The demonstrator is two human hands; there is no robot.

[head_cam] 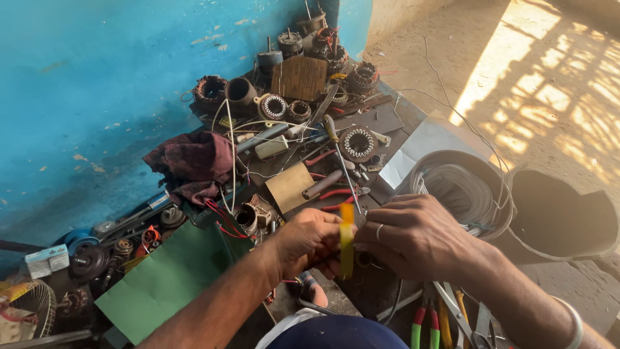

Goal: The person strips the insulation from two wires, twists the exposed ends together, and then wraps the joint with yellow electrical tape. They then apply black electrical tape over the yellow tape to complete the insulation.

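A: What's in the hands?
B: Left hand & right hand both pinch a yellow tape strip, held upright between them at centre, over the cluttered surface.
A: Packages, labels?
B: Small white-blue box far left by the blue wall; green sheet beside it.
A: Containers?
B: Black tub at right; round bin w/ coiled grey wire just beside the right hand.

- A blue painted wall, chipping in spots, is standing along the left.
- A bare concrete floor is extending to the upper right.
- Sunlight is falling across the floor in a lattice-shadow pattern.
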